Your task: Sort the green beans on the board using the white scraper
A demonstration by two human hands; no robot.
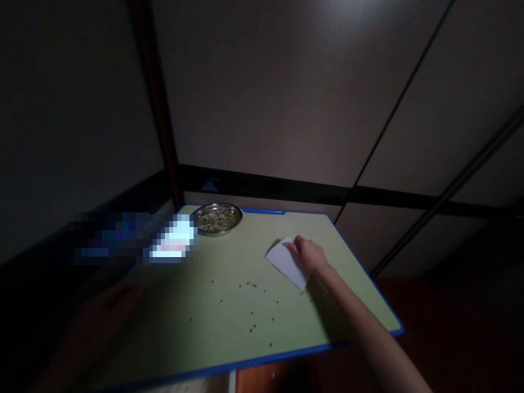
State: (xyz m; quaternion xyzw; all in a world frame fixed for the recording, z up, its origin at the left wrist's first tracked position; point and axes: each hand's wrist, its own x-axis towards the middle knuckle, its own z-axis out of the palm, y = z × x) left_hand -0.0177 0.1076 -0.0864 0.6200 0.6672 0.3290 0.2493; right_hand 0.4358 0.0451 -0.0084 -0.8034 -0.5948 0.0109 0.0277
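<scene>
My right hand (pixel 309 255) is closed on a piece of white paper (pixel 289 266), thumb and fingers gripping its upper right edge. The paper stands tilted, with its lower edge at the tabletop. Small dark beans (pixel 254 285) lie scattered on the pale green table (pixel 233 256), several of them beside and in front of the paper. At the far left of the table sits a round metal plate (pixel 218 219) holding green and whitish grains. In deep shadow by the left side is my left hand (pixel 117 303), away from the paper; its fingers are too dark to make out.
A bright pixelated patch (pixel 174 240) covers something at the table's left edge. Blue trim (pixel 295 355) runs around the table. Behind it rises a panelled wall or cabinet (pixel 262 98) with a dark band. Reddish floor (pixel 434 316) shows at the right.
</scene>
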